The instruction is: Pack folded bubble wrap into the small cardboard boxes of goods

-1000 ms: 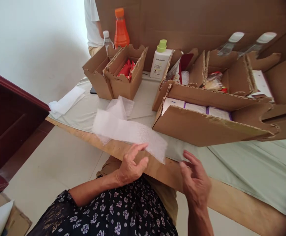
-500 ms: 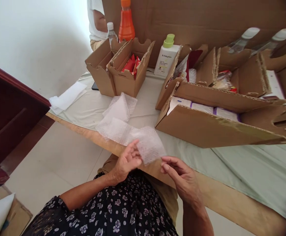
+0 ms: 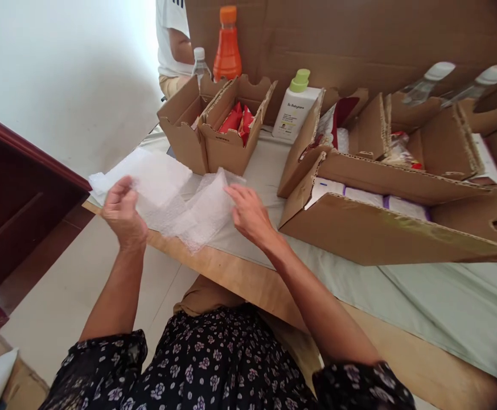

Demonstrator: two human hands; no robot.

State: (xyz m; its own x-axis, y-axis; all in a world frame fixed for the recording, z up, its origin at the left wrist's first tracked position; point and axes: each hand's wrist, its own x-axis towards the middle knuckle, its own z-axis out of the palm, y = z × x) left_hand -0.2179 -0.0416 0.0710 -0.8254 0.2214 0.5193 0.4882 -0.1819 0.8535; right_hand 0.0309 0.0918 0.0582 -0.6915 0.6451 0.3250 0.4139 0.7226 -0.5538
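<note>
My left hand [image 3: 124, 213] is closed at the left edge of a white bubble wrap sheet [image 3: 158, 176], fingers curled in a pinch. That sheet spreads over the table's front left part, on other white sheets. More bubble wrap [image 3: 208, 213], with a folded corner, lies to the right and overlaps it. At its right edge is my right hand [image 3: 250, 213], index finger stretched out and the other fingers loosely bent. Its fingertips touch or hover just over the wrap; which one I cannot tell.
Two cardboard bins [image 3: 226, 151], one with red packets [image 3: 236, 121], stand behind the wrap. A larger divided cardboard box [image 3: 385, 233] is at right. Bottles, including an orange one [image 3: 228, 51] and a white pump bottle [image 3: 295, 111], stand behind. A person [image 3: 173, 45] sits beyond.
Both hands have moved up from the table's front edge, the left one far to the left. The small wrap piece between them has gone left, and the wrap now spreads further left.
</note>
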